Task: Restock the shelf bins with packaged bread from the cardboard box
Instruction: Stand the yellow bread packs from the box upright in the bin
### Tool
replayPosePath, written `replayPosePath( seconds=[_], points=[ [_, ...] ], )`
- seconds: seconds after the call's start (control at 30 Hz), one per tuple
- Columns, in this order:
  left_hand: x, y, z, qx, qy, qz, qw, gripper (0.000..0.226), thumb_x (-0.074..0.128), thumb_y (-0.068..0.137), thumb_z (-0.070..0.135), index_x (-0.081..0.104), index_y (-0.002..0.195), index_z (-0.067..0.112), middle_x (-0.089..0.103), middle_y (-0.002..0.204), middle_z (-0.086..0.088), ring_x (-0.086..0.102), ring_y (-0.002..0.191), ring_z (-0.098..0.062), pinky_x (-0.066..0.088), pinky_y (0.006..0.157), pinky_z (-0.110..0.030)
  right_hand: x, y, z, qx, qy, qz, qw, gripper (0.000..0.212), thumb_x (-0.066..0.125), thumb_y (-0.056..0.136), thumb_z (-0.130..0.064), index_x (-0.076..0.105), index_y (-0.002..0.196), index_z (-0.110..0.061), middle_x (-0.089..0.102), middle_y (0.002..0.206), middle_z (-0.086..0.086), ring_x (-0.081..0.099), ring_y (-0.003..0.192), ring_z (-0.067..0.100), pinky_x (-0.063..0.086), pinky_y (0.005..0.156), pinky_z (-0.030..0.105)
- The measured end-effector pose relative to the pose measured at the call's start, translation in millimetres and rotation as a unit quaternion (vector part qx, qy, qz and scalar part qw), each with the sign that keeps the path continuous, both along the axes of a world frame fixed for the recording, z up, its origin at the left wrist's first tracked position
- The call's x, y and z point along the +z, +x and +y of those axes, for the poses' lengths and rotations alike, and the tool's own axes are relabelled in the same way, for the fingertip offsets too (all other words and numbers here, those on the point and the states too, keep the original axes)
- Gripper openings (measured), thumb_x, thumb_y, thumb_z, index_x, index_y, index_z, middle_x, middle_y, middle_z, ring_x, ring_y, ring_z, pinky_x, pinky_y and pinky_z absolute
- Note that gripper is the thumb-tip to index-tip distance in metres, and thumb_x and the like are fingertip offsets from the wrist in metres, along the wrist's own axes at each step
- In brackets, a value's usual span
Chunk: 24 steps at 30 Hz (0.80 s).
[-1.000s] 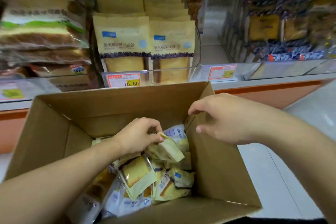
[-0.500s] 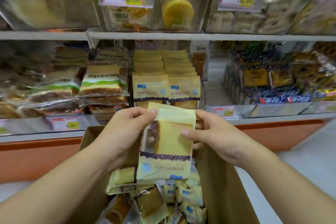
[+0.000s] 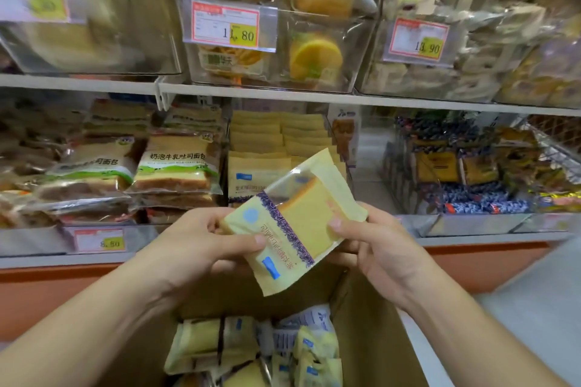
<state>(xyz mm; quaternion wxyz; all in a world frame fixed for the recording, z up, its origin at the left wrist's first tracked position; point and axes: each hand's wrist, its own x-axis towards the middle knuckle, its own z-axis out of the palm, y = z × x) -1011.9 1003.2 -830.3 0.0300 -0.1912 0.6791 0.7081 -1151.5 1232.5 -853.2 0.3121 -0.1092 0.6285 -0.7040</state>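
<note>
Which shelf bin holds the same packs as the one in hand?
The lower middle bin, straight behind the held pack: same pale yellow wrapper with purple band, standing upright in rows.

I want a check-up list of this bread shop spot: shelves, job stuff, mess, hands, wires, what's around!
Surface: white shelf holding clear bins.
Job's things: yellow bread packet held tilted above the cardboard box; more packets inside; matching packets stand in the middle bin.
Clutter: nothing seen.
Grips: left hand and right hand both pinch the packet.
Cables: nothing seen.
Surroundings: price tag reading 11.80; green-banded toast packs.
</note>
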Motion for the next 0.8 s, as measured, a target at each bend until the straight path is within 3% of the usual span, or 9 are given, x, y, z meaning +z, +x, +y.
replayPosePath(
  seconds=[0.17,0.33,0.47,0.53,0.67,0.8],
  points=[
    [8.1,-5.6,-10.0,0.093,0.053,0.061,0.992,0.03,0.075,0.089,0.012,0.073,0.12,0.01,0.079,0.11,-0.011,0.076,0.105,-0.029,0.061,0.09,-0.046,0.7,-15.1,9.9,0.116,0.035,0.026,0.992,0.059,0.08,0.08,-0.014,0.066,0.136,-0.006,0.075,0.128,0.015,0.072,0.12,0.033,0.062,0.092,0.042],
    [15.0,-5.8,-6.9,0.1,-0.082,0.106,0.986,0.016,0.08,0.084,0.021,0.082,0.1,0.02,0.082,0.095,-0.004,0.08,0.087,-0.022,0.062,0.06,-0.025,-4.7,-10.5,3.9,0.121,0.062,0.089,0.987,0.056,0.085,0.085,0.0,0.066,0.136,-0.011,0.076,0.127,0.009,0.072,0.121,0.026,0.057,0.103,0.043],
    [20.0,-6.8,-1.0,0.071,-0.188,0.119,0.972,0.01,0.082,0.084,0.022,0.082,0.094,0.023,0.081,0.086,0.004,0.079,0.078,-0.013,0.061,0.059,-0.022,-7.6,-12.3,-1.9,0.021,0.137,0.19,0.972,0.062,0.091,0.079,-0.006,0.063,0.131,-0.026,0.077,0.118,-0.004,0.073,0.111,0.014,0.06,0.094,0.03],
    [20.2,-7.4,1.9,0.058,-0.242,0.115,0.962,0.006,0.083,0.083,0.028,0.082,0.087,0.024,0.08,0.082,0.007,0.077,0.075,-0.01,0.06,0.06,-0.023,-8.8,-13.6,-2.1,0.008,0.19,0.259,0.947,0.068,0.094,0.078,-0.016,0.06,0.131,-0.039,0.07,0.125,-0.011,0.068,0.116,0.006,0.056,0.102,0.029],
    [16.4,-9.5,6.3,0.041,-0.303,0.11,0.946,0.007,0.085,0.082,0.03,0.081,0.08,0.025,0.079,0.078,0.008,0.075,0.072,-0.009,0.06,0.064,-0.03,1.5,-4.8,-6.4,0.081,0.226,0.361,0.901,0.061,0.089,0.082,-0.028,0.061,0.133,-0.046,0.063,0.135,-0.025,0.054,0.131,-0.007,0.045,0.115,0.029],
    [15.2,-12.1,15.3,0.009,-0.361,0.13,0.924,0.008,0.088,0.079,0.03,0.081,0.075,0.031,0.077,0.076,0.013,0.071,0.073,-0.005,0.053,0.064,-0.018,1.1,5.8,-16.4,0.154,0.25,0.392,0.872,0.041,0.086,0.084,-0.029,0.07,0.12,-0.039,0.073,0.115,-0.018,0.067,0.11,0.002,0.056,0.1,0.036]
  ],
)
